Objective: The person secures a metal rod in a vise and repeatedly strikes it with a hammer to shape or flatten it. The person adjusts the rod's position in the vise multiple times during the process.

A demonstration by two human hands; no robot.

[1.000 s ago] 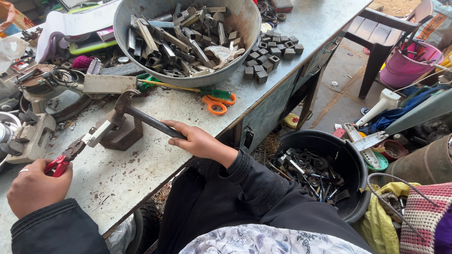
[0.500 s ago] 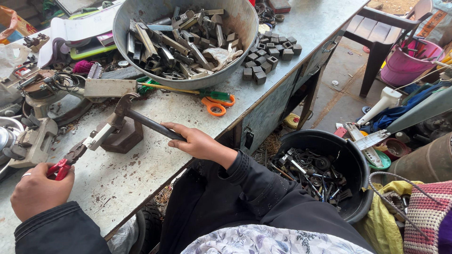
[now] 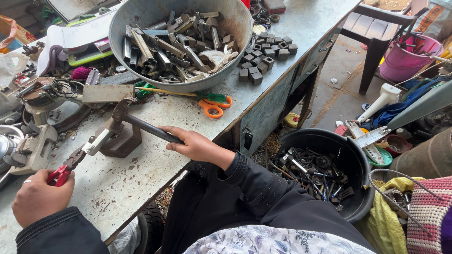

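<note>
My right hand (image 3: 197,145) grips the black handle of a hammer (image 3: 141,126), whose head rests on a small metal piece (image 3: 100,140) over a brown block (image 3: 121,142) on the workbench (image 3: 141,178). My left hand (image 3: 40,197) is closed on red-handled pliers (image 3: 66,167), and the plier jaws clamp the near end of that metal piece. Both sleeves are dark.
A large grey metal bowl (image 3: 235,28) of scrap metal bars stands at the back, small dark metal blocks (image 3: 263,54) beside it. Orange-handled scissors (image 3: 212,106) lie near the bench edge. A black bucket (image 3: 355,160) of metal scrap sits on the floor to the right, a pink bucket (image 3: 405,59) beyond.
The hammer head has come down from slightly raised onto the metal piece over the block. My left hand and the pliers have stayed put.
</note>
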